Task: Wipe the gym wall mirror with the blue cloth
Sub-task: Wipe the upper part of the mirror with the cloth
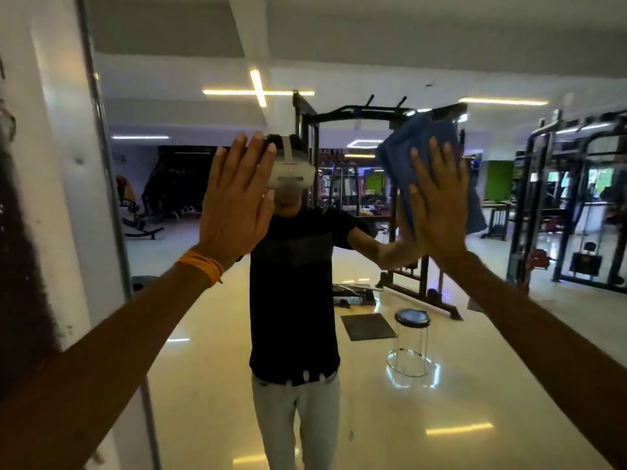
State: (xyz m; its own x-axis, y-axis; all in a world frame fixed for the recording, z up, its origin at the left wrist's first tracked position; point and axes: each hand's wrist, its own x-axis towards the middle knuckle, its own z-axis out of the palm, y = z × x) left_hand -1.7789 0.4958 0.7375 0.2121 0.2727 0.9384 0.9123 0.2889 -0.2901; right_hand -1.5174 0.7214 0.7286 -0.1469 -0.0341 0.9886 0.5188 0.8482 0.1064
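Cloth (402, 154) under right hand (437, 212) (flat) on mirror (373, 418).

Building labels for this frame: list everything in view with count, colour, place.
wall mirror: 1, metal-edged, fills the view ahead
blue cloth: 1, blue, on the mirror, upper right
side wall: 1, white with dark smudges, far left
stool: 1, dark seat, chrome legs, reflected, lower centre-right
floor mat: 1, dark grey, reflected, left of the stool
gym racks: at least 2, black, reflected, centre and right
strip lights: several, white-yellow, reflected, top
reflected person: 1, black shirt, white headset, centre
wristband: 1, orange, left wrist
left hand: 1, bare, flat, raised at the mirror
right hand: 1, flat, pressing the blue cloth to the mirror
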